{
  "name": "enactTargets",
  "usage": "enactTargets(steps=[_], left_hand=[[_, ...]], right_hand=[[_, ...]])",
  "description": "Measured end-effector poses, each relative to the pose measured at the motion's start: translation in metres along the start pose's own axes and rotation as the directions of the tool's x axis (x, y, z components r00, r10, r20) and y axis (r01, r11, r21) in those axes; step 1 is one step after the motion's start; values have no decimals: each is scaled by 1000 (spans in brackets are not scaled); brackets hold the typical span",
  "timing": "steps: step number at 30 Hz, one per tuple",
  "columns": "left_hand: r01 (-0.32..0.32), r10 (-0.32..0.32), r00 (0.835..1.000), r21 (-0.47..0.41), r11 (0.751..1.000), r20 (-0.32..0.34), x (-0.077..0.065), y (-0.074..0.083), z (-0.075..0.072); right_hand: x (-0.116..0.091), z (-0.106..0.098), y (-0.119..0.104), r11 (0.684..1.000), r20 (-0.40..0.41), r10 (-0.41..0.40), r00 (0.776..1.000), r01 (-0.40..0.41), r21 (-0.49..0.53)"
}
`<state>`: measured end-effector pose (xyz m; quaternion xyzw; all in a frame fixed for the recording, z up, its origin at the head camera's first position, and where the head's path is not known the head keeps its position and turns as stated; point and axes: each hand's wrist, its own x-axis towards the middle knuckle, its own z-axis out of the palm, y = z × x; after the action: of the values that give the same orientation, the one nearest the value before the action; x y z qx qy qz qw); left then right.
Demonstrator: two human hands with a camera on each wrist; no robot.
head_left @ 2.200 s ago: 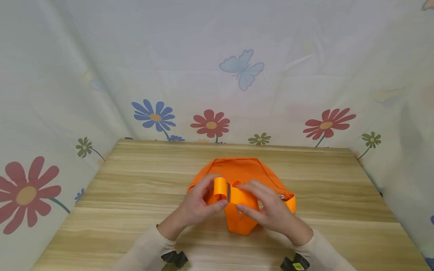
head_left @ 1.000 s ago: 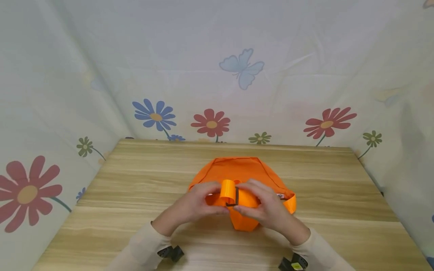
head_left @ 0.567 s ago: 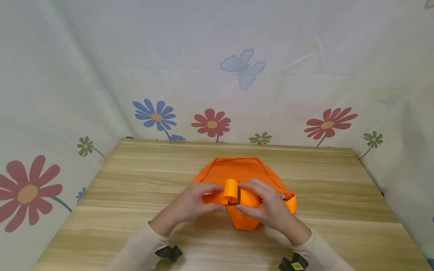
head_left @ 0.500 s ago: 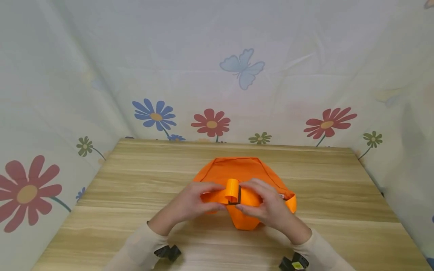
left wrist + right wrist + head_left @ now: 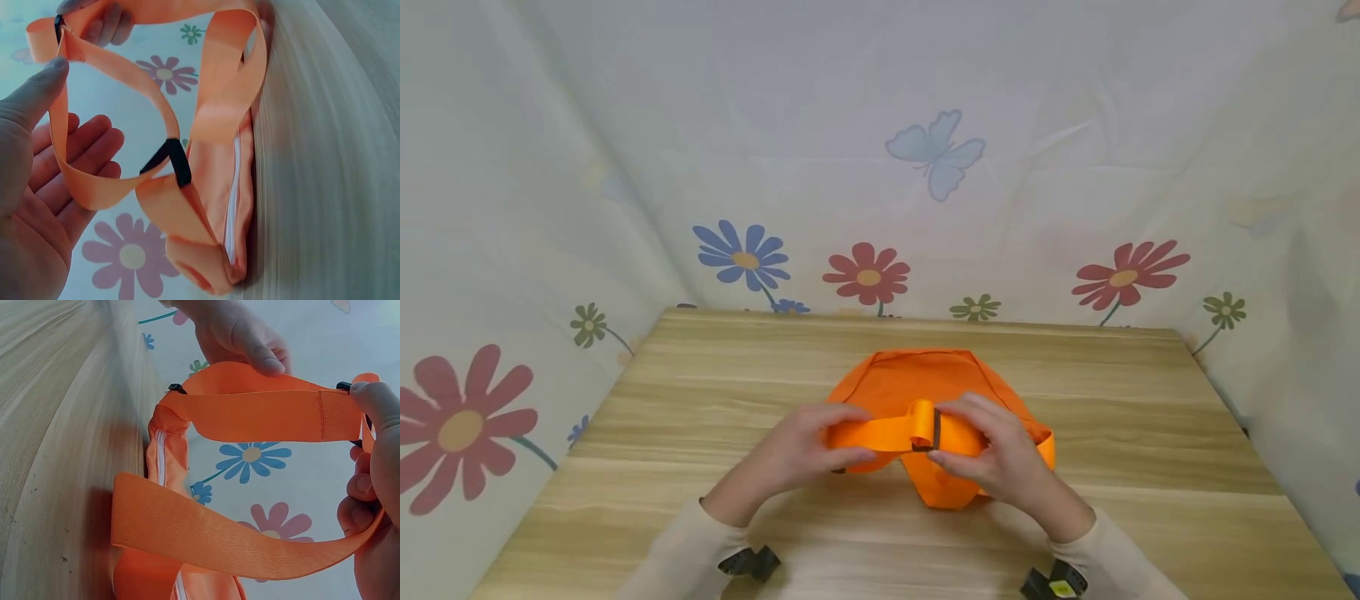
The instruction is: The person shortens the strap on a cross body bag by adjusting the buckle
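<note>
An orange waist bag (image 5: 917,375) lies on the table, its webbing strap (image 5: 880,435) lifted in front of it. My left hand (image 5: 801,450) holds the strap on the left between thumb and fingers; in the left wrist view the thumb lies on the webbing and the other fingers are loosely bent behind it. My right hand (image 5: 1003,446) pinches the strap at a dark slider buckle (image 5: 936,429), beside a small loop of webbing. In the left wrist view a second black buckle (image 5: 178,162) sits lower on the strap. A white zipper (image 5: 160,459) shows along the bag.
The wooden table (image 5: 737,375) extends around the bag on all sides. A pale curtain (image 5: 775,125) printed with flowers and a butterfly stands behind the table and at both sides. A black wrist device (image 5: 748,564) is on each sleeve.
My left hand has slid left and slightly down, away from the buckle. The webbing loop at the buckle has shrunk, and more strap stretches between my hands. My right hand has shifted slightly right.
</note>
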<state>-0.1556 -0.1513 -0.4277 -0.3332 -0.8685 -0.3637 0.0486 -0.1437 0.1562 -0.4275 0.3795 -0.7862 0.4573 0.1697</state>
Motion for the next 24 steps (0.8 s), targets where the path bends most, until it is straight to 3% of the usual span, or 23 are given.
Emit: enactTargets(steps=[3,14,24], left_hand=[[-3,3,1000,3,1000,-12,-4,-4,-2],[79,-79,997,-6,997,8,-20,-18,-13],[83,-83,997,37,996,-11,-32,-31,-20]], right_hand=[[0,0,0,1000,-4,-3,1000,3,6],[-1,1,1,1000,-13,0,1000,0,13],[0,-2,1,999,-1,16,1000,-16,28]])
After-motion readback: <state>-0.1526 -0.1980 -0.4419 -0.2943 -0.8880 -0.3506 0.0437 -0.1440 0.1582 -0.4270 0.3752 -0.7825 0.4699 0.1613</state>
